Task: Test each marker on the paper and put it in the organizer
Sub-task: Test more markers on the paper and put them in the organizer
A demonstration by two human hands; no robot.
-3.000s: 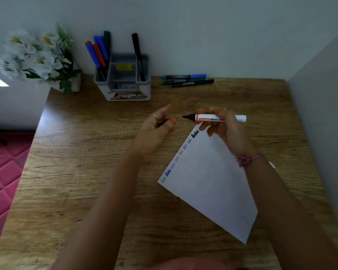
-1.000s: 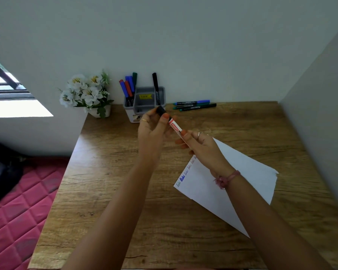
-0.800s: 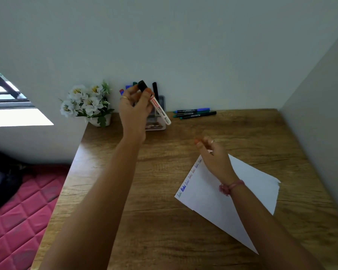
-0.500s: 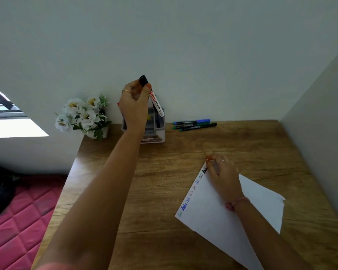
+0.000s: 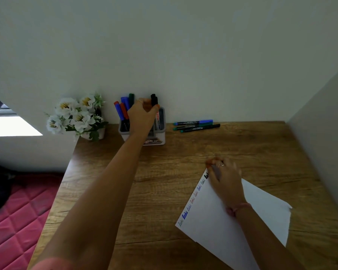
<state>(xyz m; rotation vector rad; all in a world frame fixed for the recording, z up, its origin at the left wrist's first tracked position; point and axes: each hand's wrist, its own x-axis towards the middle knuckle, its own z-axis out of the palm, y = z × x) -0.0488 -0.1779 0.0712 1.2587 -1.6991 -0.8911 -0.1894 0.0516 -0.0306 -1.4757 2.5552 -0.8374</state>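
My left hand [image 5: 141,114] reaches to the grey organizer [image 5: 160,133] at the back of the desk and pinches the black cap of a white whiteboard marker [image 5: 157,115], which stands upright in the organizer's right compartment beside another black marker. Blue, red and green markers [image 5: 123,110] stand in its left compartment. My right hand [image 5: 223,177] rests with its fingers on the top corner of the white paper [image 5: 222,221], which carries a row of written test words along its left edge. Three more pens [image 5: 195,125] lie on the desk to the right of the organizer.
A pot of white flowers [image 5: 76,115] stands at the desk's back left corner. Walls close the desk at the back and on the right. A pink quilted mattress [image 5: 12,221] lies below the desk's left edge.
My left hand took the capped marker from my right hand, carried it to the organizer and lowered it into the right compartment. My right hand came down onto the paper's corner.
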